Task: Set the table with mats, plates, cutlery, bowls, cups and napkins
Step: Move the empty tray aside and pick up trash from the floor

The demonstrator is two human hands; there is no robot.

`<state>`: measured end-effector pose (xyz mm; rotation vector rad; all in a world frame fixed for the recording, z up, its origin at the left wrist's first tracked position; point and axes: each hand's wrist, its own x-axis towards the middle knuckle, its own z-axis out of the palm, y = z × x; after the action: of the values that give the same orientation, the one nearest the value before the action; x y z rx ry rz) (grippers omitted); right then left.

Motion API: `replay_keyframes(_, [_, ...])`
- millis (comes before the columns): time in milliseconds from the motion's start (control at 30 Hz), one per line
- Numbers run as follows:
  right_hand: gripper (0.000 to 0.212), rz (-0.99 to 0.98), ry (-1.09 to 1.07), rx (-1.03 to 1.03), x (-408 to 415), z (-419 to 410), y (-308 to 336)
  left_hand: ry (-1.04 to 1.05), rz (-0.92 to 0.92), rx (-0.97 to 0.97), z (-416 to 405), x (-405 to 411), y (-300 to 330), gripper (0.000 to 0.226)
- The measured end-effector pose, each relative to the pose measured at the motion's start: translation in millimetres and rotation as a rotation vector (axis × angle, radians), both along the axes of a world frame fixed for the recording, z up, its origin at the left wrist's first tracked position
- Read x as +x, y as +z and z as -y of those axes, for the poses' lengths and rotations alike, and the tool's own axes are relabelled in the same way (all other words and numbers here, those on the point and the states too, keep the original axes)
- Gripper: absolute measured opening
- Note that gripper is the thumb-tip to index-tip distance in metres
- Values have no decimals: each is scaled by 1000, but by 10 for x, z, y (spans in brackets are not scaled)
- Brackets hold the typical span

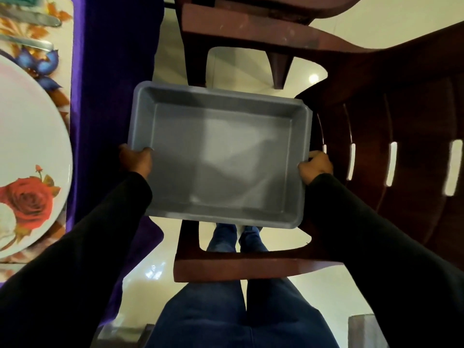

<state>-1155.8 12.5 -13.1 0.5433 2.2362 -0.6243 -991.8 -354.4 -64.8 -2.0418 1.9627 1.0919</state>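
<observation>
No readable text, label, brand, number or sign is showing anywhere in the head view. The grey rectangular plastic tray (pixel 221 156) is showing only plain walls and a plain floor. The round white plate (pixel 27 146) is carrying a printed red rose and no lettering, and the floral-patterned place mat (pixel 60 33) under it is showing only flowers and leaves.
</observation>
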Motion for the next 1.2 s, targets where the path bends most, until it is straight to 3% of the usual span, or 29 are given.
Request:
replay_keyframes(333, [21,-309,-60,-10,-29,-137,763,54,-75,93,-215,58,290,53])
replay_keyframes(700, [22,-584,-31,44,61,-248,2099,-68,-198,82,-572,121,1147,53])
replay_keyframes(933, [20,-701,70,134,44,-526,2799,-142,-273,86,-767,202,1568,59])
replay_keyframes(1200, [23,-775,82,102,-38,-730,3242,-137,-402,25,-949,256,2139,46])
